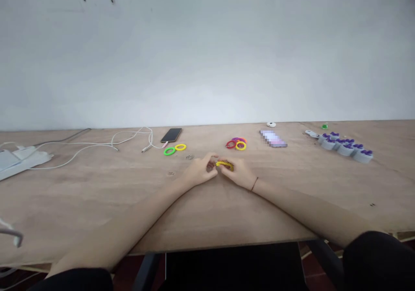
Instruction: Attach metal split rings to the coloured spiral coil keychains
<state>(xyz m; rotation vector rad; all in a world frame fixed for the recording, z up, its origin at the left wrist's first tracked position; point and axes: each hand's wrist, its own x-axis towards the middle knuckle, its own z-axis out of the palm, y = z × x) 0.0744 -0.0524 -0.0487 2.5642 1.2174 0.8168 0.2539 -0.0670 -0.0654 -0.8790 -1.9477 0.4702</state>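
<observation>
A yellow spiral coil bracelet [226, 164] is gripped between the thumb and fingers of my right hand [241, 173], just above the table. My left hand [201, 170] is curled against the bracelet's left end, its thumb and fingers bent inward; whatever small thing they hold there is too small to make out. A small metal ring [189, 157] lies on the wood just left of my left hand. Further left are a green coil bracelet [169, 151] and another yellow coil bracelet [180, 147]. Beyond my right hand sits a pile of red, purple and yellow coil bracelets [241, 145].
A dark phone [171, 135] with a charging cable lies at the back left, near white cables and a power strip [24, 161]. At the right are a second phone [273, 138], a white case [271, 124], nail clippers [311, 134] and several purple-topped pots [345, 149].
</observation>
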